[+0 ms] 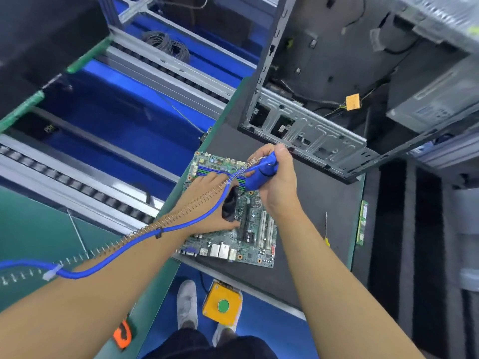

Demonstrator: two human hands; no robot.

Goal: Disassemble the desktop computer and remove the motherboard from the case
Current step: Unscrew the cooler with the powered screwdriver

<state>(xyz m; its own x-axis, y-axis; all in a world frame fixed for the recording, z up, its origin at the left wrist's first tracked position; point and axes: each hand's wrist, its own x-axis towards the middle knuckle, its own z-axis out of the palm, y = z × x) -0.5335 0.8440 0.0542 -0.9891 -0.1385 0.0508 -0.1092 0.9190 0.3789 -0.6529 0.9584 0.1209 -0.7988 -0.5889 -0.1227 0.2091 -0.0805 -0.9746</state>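
The green motherboard (255, 244) lies flat on the dark mat, outside the case. Its port side faces me. My left hand (207, 203) rests on the board around a black cooler (229, 206) near its middle. My right hand (278, 185) grips a blue electric screwdriver (259, 174) held upright over the board. A blue cable and a spring coil run from the tool across my left forearm. The open desktop case (311, 130) stands behind the board, with loose wires and an orange connector (352, 101) inside.
A memory stick (362, 222) lies at the mat's right edge, a thin yellow-handled screwdriver (326, 229) beside it. A roller conveyor (77, 182) runs on the left. A yellow box with a green button (223, 305) sits on the floor by my shoes.
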